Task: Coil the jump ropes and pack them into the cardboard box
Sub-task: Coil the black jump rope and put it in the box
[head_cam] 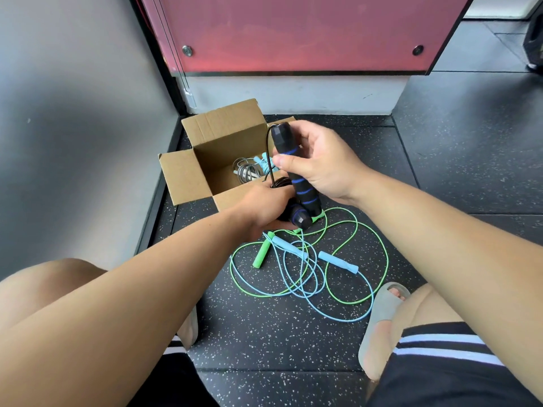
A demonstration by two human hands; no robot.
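Observation:
An open cardboard box (188,177) stands on the floor with a silvery coiled rope (245,171) and a pale blue rope inside. My right hand (326,168) grips one black handle with blue stripes (296,171), held upright over the box's near edge. My left hand (264,207) holds the coiled black cord and the second black handle (301,217) just below. On the floor in front lie a loose green rope (370,245) with green handles and a loose light blue rope (338,261) with blue handles, tangled together.
A grey wall runs along the left and a red panel with a pale base (293,92) stands behind the box. My knees and a grey slipper (379,324) frame the ropes on the speckled black floor.

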